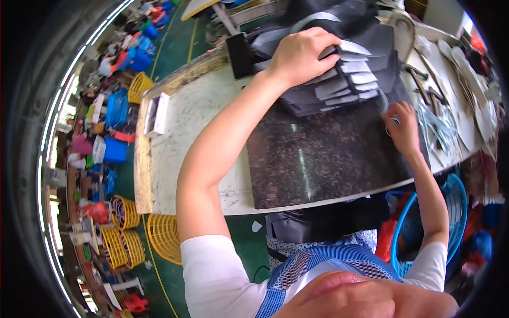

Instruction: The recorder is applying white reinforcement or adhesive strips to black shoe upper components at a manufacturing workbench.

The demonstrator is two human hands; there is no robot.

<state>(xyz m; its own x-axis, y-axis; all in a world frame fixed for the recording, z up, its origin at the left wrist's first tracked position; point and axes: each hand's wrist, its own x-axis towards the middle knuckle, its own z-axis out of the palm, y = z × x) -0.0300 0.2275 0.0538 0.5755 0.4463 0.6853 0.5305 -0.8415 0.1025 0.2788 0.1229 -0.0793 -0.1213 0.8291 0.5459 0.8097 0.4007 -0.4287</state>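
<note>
Over the far part of the table, my left hand [307, 55] is closed, thumb and fingers pinching the edge of a dark grey sheet piece [354, 47] with a pale edge. That piece belongs to a fanned stack of dark pieces [326, 95], several with shiny pale edges. To the right of the stack, my right hand [404, 128] has its fingers bent together at the end of a thin pale strip [383, 100]. A small shiny ring shape shows at these fingers; I cannot tell what it is. Under both lies a dark mottled board [318, 159].
A black phone-like slab [240, 56] and a small white box [157, 114] lie on the pale table [201, 106]. On the right are hammers [419, 82] and tangled pale strips [437, 127]. A blue basket [461, 212] stands below the right edge, a yellow basket [161, 238] below the left.
</note>
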